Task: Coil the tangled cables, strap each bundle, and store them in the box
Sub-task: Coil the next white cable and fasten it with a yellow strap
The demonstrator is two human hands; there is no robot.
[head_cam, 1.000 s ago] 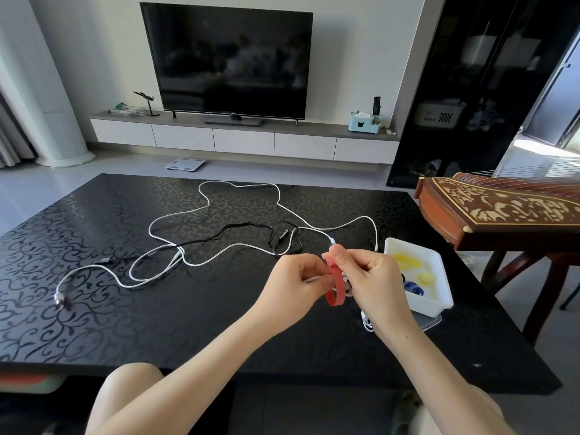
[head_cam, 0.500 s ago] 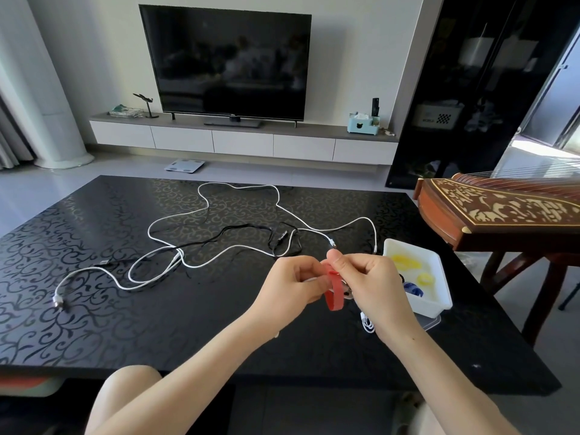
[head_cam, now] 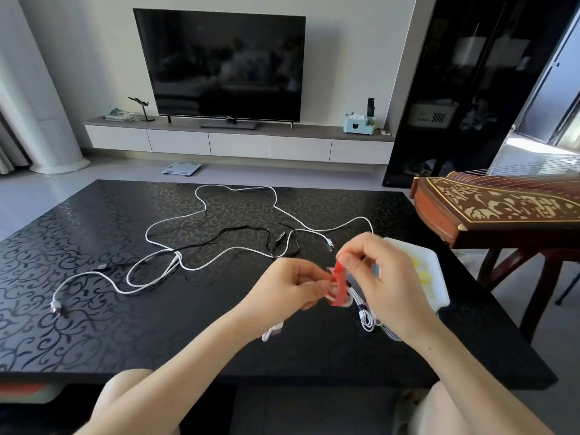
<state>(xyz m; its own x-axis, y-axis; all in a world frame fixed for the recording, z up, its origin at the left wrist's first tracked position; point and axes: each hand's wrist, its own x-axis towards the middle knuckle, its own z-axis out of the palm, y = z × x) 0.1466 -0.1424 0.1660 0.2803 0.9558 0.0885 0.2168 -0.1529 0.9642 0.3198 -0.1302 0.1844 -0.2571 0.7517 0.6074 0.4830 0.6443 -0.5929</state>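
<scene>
A red strap (head_cam: 338, 288) loops around a coiled white cable bundle (head_cam: 366, 320) at centre frame, held just above the black patterned table (head_cam: 141, 334). The left hand (head_cam: 287, 291) pinches the strap's lower part and the coil between thumb and curled fingers. The right hand (head_cam: 381, 279) grips the strap's upper end, fingers bent round it. The white box (head_cam: 441, 274) sits just right of the hands. A loose white cable (head_cam: 177, 255) and a black cable (head_cam: 280, 237) sprawl tangled across mid-table, beyond the hands.

No legible text: TV logo (head_cam: 230, 117), basket label (head_cam: 424, 119) in cabinet too small, blurred.
</scene>
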